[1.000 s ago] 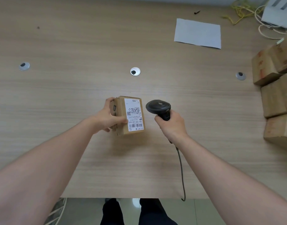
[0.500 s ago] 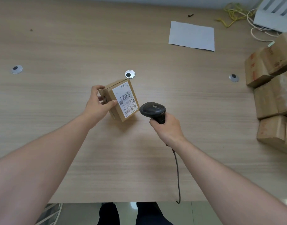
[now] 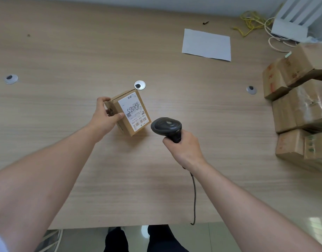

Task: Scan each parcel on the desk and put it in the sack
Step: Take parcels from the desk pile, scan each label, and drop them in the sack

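— Where's the parcel [image 3: 128,113] now?

— In my left hand [image 3: 105,117], tilted and held just over the desk [image 3: 65,51]. My thumb is across the front face beside the label [image 3: 133,112], my fingers are wrapped round the far edge. My right hand [image 3: 182,148] is clenched round the scanner [image 3: 166,125] handle, its head just beside the parcel's lower corner.

— What could spoil it?

— The barcode sits at the label's low end, and the scanner head seems to point past it, so I might get no read. My thumb is near the print too; if it slides over, it covers the codes.

— Anything else?

— The cable [image 3: 194,197] trails off the desk edge and could snag. The sack isn't in view, so I'd be reaching for it blind, while more parcels [image 3: 300,110] wait stacked on my right
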A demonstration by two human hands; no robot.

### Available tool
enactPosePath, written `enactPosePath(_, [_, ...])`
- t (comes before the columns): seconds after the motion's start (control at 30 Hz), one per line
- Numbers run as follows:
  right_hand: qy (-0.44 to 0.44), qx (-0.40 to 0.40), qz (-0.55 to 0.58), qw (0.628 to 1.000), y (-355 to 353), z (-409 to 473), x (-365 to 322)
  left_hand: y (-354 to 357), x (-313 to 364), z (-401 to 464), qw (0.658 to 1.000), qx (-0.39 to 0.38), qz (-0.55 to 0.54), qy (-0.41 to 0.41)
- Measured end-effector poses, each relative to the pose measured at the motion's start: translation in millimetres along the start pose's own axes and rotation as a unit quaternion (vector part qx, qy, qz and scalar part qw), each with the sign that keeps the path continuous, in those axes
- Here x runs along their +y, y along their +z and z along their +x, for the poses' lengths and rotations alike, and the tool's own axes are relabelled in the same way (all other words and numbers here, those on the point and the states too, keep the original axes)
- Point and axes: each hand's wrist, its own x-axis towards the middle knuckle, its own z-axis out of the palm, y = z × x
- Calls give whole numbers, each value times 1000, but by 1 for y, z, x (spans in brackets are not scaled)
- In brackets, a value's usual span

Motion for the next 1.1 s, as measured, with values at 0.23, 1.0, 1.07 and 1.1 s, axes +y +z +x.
enactPosePath(0.23, [-3, 16, 4, 1000, -9, -10, 2, -1, -2, -7, 999, -35, -10, -34])
enactPosePath(1.0, [77, 50, 27, 995, 10, 26, 26, 94, -9, -56, 898, -15, 440, -1])
enactPosePath(1.07, [73, 48, 24, 996, 11, 26, 25, 106, -8, -61, 879, -19, 476, -16])
enactPosePath(1.1, [70, 44, 21, 996, 11, 26, 24, 109, -8, -62, 876, -18, 480, -24])
